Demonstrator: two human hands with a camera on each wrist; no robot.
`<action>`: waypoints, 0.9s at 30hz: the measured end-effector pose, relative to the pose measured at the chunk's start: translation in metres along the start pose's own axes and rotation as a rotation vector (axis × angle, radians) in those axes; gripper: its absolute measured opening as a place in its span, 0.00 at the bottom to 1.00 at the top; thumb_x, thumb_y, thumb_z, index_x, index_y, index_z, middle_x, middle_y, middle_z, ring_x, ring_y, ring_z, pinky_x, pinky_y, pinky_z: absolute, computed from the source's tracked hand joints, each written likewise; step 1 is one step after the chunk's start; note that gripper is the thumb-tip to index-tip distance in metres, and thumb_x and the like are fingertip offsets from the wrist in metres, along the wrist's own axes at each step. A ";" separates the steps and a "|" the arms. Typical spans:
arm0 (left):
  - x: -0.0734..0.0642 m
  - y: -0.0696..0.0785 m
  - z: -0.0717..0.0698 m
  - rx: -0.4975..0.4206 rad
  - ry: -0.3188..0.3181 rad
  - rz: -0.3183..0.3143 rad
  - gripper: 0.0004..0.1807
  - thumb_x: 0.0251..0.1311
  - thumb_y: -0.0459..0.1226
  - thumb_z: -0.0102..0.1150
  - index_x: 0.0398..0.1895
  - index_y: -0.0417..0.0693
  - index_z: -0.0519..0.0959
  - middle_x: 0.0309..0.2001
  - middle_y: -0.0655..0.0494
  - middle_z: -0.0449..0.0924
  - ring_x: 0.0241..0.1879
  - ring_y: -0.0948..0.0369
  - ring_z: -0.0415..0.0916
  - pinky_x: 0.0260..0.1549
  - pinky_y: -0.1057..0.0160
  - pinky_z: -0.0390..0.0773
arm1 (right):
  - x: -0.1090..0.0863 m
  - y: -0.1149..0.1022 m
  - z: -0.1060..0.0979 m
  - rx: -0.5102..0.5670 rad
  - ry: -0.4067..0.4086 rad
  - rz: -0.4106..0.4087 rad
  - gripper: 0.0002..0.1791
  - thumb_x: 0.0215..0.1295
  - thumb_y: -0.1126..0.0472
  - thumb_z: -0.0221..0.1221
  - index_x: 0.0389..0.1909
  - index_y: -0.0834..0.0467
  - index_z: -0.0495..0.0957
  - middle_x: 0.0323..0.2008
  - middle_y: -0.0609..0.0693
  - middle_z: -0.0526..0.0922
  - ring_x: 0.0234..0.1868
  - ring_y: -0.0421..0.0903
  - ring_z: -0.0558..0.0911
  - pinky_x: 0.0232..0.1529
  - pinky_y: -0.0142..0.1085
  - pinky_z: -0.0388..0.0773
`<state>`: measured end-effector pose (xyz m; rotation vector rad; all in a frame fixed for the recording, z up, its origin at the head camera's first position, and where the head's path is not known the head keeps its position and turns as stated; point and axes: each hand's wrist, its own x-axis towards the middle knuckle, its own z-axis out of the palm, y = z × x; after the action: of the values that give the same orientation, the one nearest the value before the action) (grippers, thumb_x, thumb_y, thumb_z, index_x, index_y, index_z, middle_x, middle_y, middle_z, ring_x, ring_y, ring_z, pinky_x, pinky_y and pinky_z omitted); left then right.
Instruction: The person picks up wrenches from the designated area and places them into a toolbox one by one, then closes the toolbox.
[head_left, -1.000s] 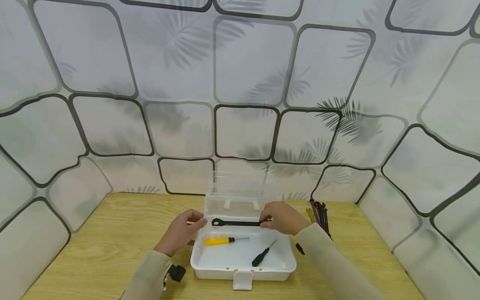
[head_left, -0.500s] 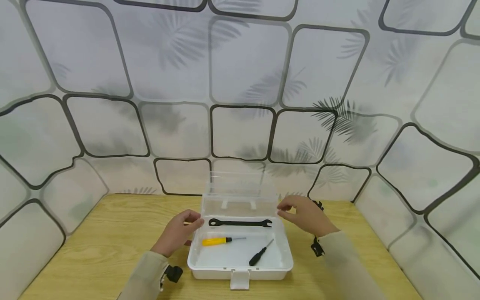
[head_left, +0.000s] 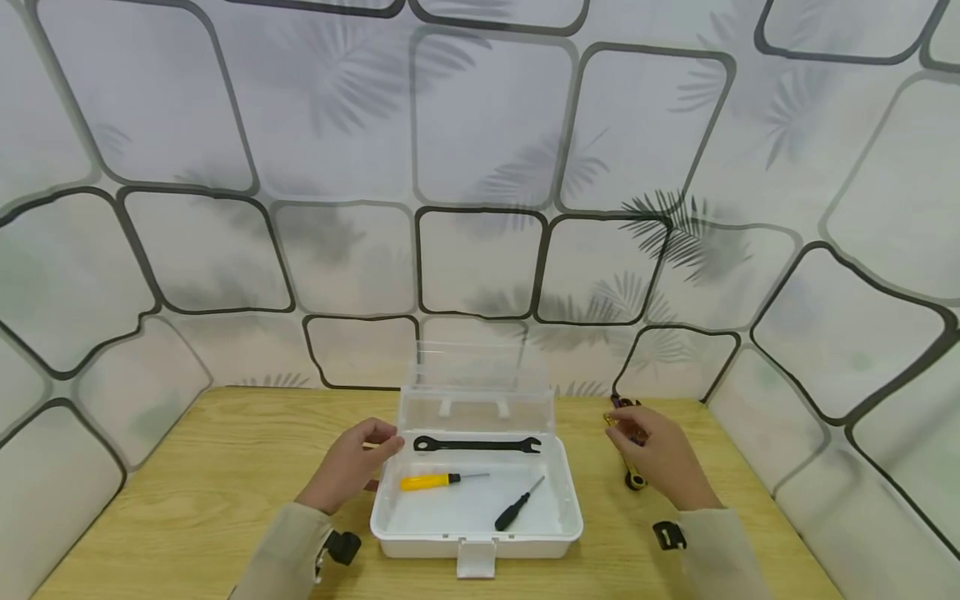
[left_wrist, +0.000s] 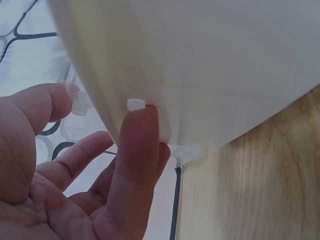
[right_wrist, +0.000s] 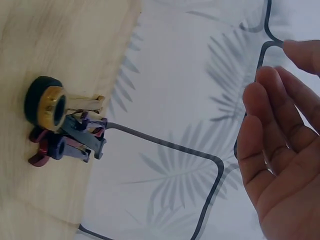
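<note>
A white toolbox (head_left: pixel 450 523) stands on the table with its clear lid (head_left: pixel 476 400) raised. Inside lie a black combination wrench (head_left: pixel 477 445), a yellow-handled screwdriver (head_left: pixel 427 482) and a black-handled screwdriver (head_left: pixel 512 512). My left hand (head_left: pixel 343 468) holds the box at its left back corner; in the left wrist view a finger (left_wrist: pixel 135 155) presses the outer wall. My right hand (head_left: pixel 663 454) hovers over a pile of coloured wrenches (right_wrist: pixel 82 132), some gold, purple, red and dark. Its fingers (right_wrist: pixel 255 145) are loosely bent, apart from the pile, and hold nothing.
The wooden table (head_left: pixel 225 475) extends on both sides of the toolbox. A patterned cloth wall (head_left: pixel 480 267) rises behind and at the sides. At the box front, the white latch (head_left: pixel 476 560) hangs down.
My right hand has let go of the black wrench, leaving it in the toolbox, and moved right to the wrench pile. My left hand has stayed at the box.
</note>
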<state>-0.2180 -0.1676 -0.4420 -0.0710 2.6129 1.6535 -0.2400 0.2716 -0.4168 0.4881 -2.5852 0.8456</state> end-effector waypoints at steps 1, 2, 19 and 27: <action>0.000 0.000 0.000 -0.001 0.000 0.000 0.18 0.72 0.46 0.62 0.55 0.43 0.78 0.52 0.49 0.81 0.49 0.52 0.79 0.30 0.55 0.88 | -0.001 0.002 0.001 -0.005 0.015 0.004 0.11 0.68 0.63 0.68 0.49 0.58 0.86 0.39 0.46 0.86 0.37 0.40 0.82 0.38 0.36 0.83; 0.000 0.000 0.000 -0.002 0.000 0.001 0.18 0.72 0.46 0.62 0.55 0.43 0.78 0.52 0.49 0.81 0.49 0.52 0.79 0.30 0.55 0.88 | -0.002 0.003 0.001 -0.011 0.024 0.009 0.11 0.68 0.63 0.68 0.49 0.58 0.86 0.38 0.45 0.85 0.37 0.39 0.81 0.36 0.34 0.82; 0.000 0.002 0.000 0.012 -0.004 0.000 0.19 0.72 0.47 0.62 0.56 0.44 0.78 0.53 0.50 0.81 0.51 0.52 0.79 0.32 0.54 0.88 | -0.007 0.013 0.001 -0.131 0.102 -0.002 0.08 0.68 0.62 0.68 0.46 0.57 0.86 0.36 0.45 0.84 0.37 0.42 0.81 0.38 0.44 0.83; 0.000 0.002 0.000 0.019 0.002 -0.007 0.21 0.72 0.49 0.62 0.57 0.43 0.78 0.54 0.48 0.80 0.51 0.51 0.79 0.31 0.54 0.88 | -0.007 0.011 0.002 -0.146 0.108 0.015 0.08 0.67 0.61 0.69 0.45 0.58 0.86 0.34 0.45 0.84 0.36 0.42 0.81 0.39 0.46 0.83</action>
<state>-0.2180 -0.1666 -0.4408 -0.0806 2.6267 1.6265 -0.2394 0.2802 -0.4262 0.3712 -2.5303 0.6622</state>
